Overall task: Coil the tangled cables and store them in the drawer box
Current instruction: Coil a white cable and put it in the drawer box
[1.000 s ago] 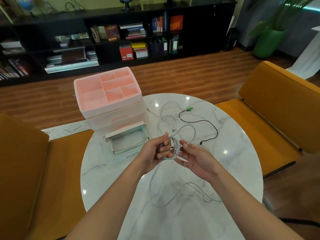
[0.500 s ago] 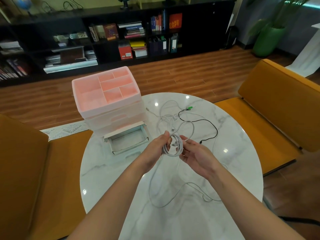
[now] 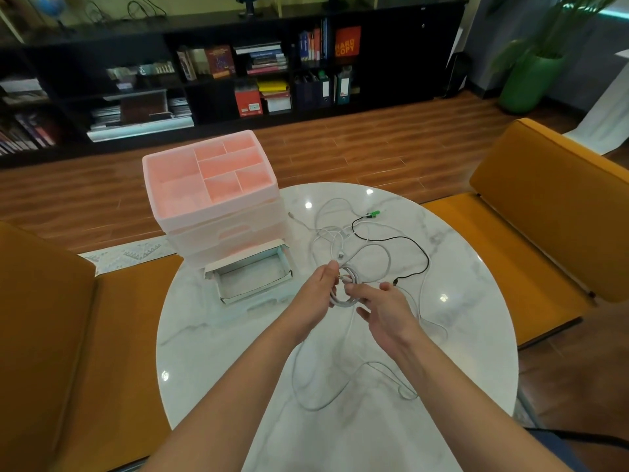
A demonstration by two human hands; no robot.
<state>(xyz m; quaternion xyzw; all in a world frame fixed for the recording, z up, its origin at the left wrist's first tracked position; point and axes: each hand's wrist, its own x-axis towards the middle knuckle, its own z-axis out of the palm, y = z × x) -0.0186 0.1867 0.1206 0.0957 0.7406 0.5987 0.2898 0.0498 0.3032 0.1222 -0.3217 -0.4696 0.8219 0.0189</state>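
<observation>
My left hand (image 3: 318,291) grips a small coil of white cable (image 3: 347,301) above the round marble table (image 3: 459,294). My right hand (image 3: 383,306) is just right of the coil, its fingers spread and touching the loops. A loose tail of the same white cable (image 3: 316,400) trails toward me across the table. More tangled white cable (image 3: 335,233) and a black cable (image 3: 413,240) with a green plug (image 3: 371,215) lie beyond the hands. The pink drawer box (image 3: 211,185) stands at the back left, its bottom drawer (image 3: 250,279) pulled out.
Orange benches (image 3: 551,206) flank the table left and right. A dark bookshelf (image 3: 238,63) lines the far wall and a green plant pot (image 3: 526,83) stands at the back right. A printed sheet (image 3: 126,255) lies on the left bench behind the box.
The coil has stayed in my left hand. My right hand has let go of the loops and spread its fingers beside them.
</observation>
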